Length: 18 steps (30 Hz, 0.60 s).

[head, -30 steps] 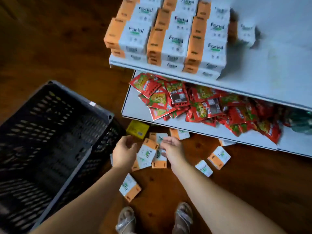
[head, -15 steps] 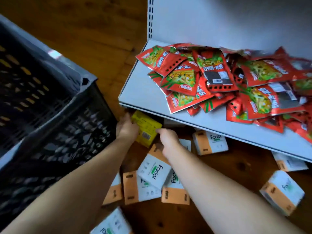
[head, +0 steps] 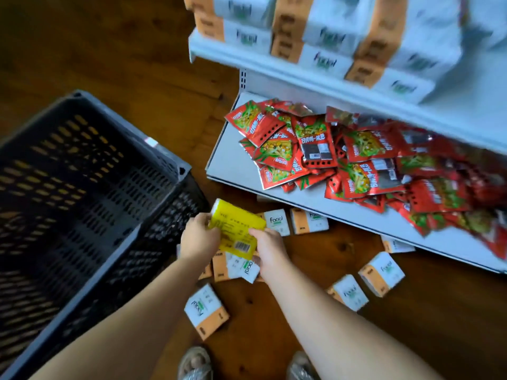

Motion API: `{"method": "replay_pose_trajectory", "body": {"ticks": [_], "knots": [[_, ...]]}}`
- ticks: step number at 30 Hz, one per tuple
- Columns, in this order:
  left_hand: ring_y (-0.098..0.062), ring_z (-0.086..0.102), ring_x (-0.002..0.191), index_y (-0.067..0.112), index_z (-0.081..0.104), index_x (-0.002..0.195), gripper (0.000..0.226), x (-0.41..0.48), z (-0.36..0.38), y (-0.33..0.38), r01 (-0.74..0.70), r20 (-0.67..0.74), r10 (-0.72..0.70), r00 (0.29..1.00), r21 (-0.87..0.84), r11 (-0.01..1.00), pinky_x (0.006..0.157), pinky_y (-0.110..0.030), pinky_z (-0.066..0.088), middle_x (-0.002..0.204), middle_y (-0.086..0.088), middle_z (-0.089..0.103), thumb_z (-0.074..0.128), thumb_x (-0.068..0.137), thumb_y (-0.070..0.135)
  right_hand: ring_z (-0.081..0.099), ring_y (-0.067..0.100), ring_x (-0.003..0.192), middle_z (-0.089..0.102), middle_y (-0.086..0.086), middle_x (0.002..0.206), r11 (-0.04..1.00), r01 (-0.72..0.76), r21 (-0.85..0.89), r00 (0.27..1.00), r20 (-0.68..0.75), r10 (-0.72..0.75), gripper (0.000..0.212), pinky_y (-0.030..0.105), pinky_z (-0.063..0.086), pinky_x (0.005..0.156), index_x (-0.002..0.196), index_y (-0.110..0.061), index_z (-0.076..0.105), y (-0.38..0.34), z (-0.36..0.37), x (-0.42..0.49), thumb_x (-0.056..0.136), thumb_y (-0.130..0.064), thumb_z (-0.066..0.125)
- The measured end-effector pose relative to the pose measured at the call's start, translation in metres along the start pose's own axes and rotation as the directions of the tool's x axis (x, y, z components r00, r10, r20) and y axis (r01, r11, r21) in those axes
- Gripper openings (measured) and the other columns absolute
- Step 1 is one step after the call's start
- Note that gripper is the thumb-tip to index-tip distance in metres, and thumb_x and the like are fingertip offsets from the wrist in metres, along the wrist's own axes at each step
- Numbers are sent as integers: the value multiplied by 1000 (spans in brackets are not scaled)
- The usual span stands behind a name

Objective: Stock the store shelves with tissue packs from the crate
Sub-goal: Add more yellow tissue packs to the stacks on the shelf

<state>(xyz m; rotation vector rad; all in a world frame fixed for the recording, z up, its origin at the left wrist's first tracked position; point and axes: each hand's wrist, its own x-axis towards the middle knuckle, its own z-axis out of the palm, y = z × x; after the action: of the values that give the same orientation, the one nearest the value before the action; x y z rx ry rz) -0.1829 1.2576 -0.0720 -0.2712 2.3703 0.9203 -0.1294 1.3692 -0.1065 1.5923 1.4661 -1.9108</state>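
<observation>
yellow tissue pack (head: 236,229) gripped at its ends by left hand (head: 199,237) and right hand (head: 270,249), just above loose packs (head: 206,311) on the floor (head: 411,338); judged best kept level and raised to the shelf (head: 274,68) beyond both hands.

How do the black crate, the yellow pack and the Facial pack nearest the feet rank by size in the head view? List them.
1. black crate
2. yellow pack, barely; it is held nearer the camera, so unsure
3. Facial pack
</observation>
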Motion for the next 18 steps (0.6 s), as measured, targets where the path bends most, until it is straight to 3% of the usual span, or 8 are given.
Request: {"method": "replay_pose_trajectory", "body": {"ticks": [2, 4, 5, 7, 10, 13, 16, 18], "knots": [[-16, 53, 69, 14, 57, 112, 23, -45, -35, 28, -19, -11, 18, 1000, -24, 1000, 56, -28, 37, 96, -5, 60, 48, 91, 17, 64, 34, 93, 69, 12, 97, 999, -9, 33, 999, -41, 10, 38, 44, 53, 85, 75, -16, 63, -20, -11, -45, 62, -51, 66], [-19, 51, 65, 14, 57, 91, 17, -84, -69, 62, -34, -35, 32, 999, -73, 997, 52, -28, 34, 78, -3, 55, 46, 95, 27, 66, 31, 92, 69, 9, 99, 993, -35, 117, 997, -67, 43, 64, 48, 55, 83, 90, -17, 65, -49, -26, -95, 55, -70, 59], [-23, 50, 68, 14, 52, 79, 25, -103, -86, 79, -39, -52, 34, 998, -102, 994, 54, -30, 32, 70, -2, 51, 45, 95, 32, 66, 30, 89, 69, 8, 96, 987, -37, 158, 996, -70, 48, 66, 48, 57, 79, 94, -17, 66, -67, -35, -122, 59, -72, 58], [-25, 46, 69, 13, 41, 65, 41, -140, -121, 116, -38, -72, 26, 997, -159, 987, 58, -34, 29, 61, -3, 44, 42, 96, 41, 68, 30, 84, 71, 8, 91, 977, -19, 214, 995, -88, 38, 63, 50, 58, 72, 90, -15, 67, -109, -49, -178, 65, -71, 59], [-25, 47, 71, 9, 43, 64, 52, -192, -169, 173, -18, -92, -1, 996, -208, 978, 63, -34, 30, 64, -5, 49, 38, 94, 52, 66, 33, 83, 68, 11, 83, 983, 117, 143, 973, -213, -85, 45, 54, 56, 76, 67, -12, 60, -166, -67, -250, 72, -56, 69], [-27, 53, 85, 8, 53, 81, 51, -225, -208, 218, -59, -111, 35, 993, -223, 973, 72, -33, 35, 81, -7, 59, 44, 89, 58, 62, 30, 76, 63, 10, 73, 963, 246, 108, 952, -214, -219, 30, 50, 55, 80, 61, -13, 57, -214, -76, -309, 72, -34, 75], [-33, 61, 101, 7, 60, 107, 60, -253, -245, 254, -131, -142, 96, 985, -267, 955, 85, -37, 48, 104, -14, 67, 53, 81, 60, 61, 27, 74, 63, 9, 74, 905, 407, 122, 904, -196, -380, 28, 45, 52, 74, 72, -7, 63, -251, -80, -366, 60, -32, 70], [-34, 63, 98, 10, 66, 100, 52, -272, -268, 276, -180, -130, 144, 981, -325, 929, 88, -43, 52, 102, -15, 69, 57, 77, 55, 58, 24, 74, 63, 5, 74, 860, 496, 116, 861, -194, -471, 21, 39, 47, 69, 72, -10, 65, -271, -84, -400, 63, -28, 64]]}}
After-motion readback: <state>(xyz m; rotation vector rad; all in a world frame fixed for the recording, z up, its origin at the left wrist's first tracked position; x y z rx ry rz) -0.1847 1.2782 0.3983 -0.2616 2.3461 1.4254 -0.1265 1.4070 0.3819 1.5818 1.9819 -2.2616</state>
